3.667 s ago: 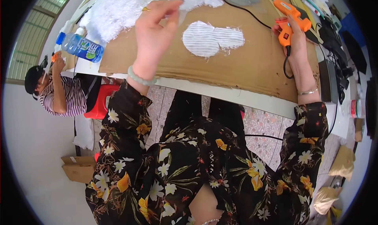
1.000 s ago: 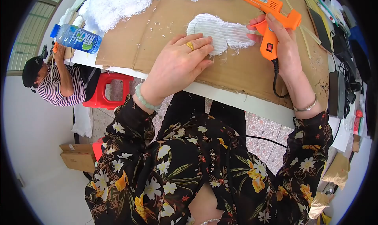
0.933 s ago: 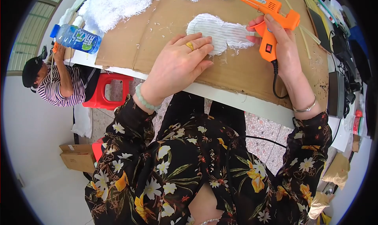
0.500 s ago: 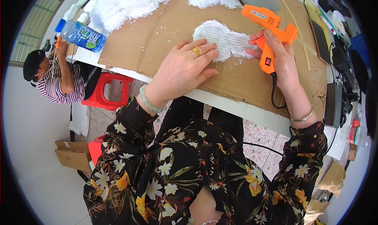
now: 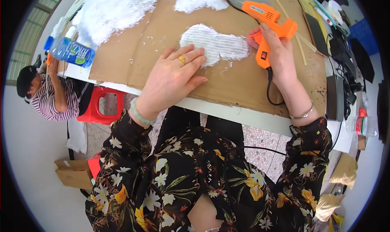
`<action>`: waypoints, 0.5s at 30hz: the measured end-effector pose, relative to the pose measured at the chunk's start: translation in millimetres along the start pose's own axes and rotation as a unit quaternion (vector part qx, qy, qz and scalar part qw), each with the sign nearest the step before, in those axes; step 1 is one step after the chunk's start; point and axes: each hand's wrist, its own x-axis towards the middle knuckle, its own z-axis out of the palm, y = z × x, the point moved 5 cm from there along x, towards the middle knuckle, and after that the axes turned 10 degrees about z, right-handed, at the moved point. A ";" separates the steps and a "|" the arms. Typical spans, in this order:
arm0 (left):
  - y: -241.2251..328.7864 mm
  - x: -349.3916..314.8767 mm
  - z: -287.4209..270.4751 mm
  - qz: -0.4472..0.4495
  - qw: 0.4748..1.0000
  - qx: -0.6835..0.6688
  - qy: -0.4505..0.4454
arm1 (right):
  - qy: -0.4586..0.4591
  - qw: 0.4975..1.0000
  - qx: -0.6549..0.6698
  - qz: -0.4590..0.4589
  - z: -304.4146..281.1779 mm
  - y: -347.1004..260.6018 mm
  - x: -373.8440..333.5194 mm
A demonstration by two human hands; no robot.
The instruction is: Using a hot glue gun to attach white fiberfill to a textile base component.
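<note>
A white, ribbed piece of fabric (image 5: 221,44) with frayed edges, shaped like an insole, lies flat on a brown cardboard sheet (image 5: 162,41). My left hand (image 5: 170,75) rests at its near left end, fingers stretched out and the fingertips on the fabric; it grips nothing. In my right hand (image 5: 281,55) is an orange hot glue gun (image 5: 266,33), held by its handle just right of the fabric's narrower end. Its nozzle faces away from the fabric, and a black cord (image 5: 269,88) loops down from the handle.
Fluffy white material (image 5: 118,8) covers the far left. A blue-capped bottle (image 5: 71,51) lies at the left edge, near a seated co-worker (image 5: 53,90) and a red stool (image 5: 101,106). Pale sticks (image 5: 300,49), a dark flat device (image 5: 316,33) and cables crowd the right side.
The whole view has shifted, so the table things sit further left in the picture. My left hand still touches the fabric's left end, and the glue gun stays in my right hand.
</note>
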 end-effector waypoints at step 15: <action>5.6 2.7 -2.9 -0.001 1.000 0.010 0.001 | -0.030 0.997 0.039 -0.067 3.8 -13.8 -6.4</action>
